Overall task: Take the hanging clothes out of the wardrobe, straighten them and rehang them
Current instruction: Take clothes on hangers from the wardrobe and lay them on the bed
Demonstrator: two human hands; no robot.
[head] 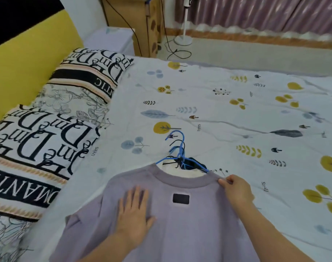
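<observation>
Here the lilac T-shirt (180, 220) lay flat on the bedsheet (227, 114), blue hangers (177, 148) at its twelve o'clock; the left hand (134, 210) pressed it, fingers straight, while the right hand (235, 188) pinched its collar at two o'clock

pillowcase (47, 129) reads "dme" and "mantic"; bedsheet (237, 114) reads "trees"

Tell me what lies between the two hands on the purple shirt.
Head view: a black patch on the purple shirt, between left hand and right hand.
</observation>
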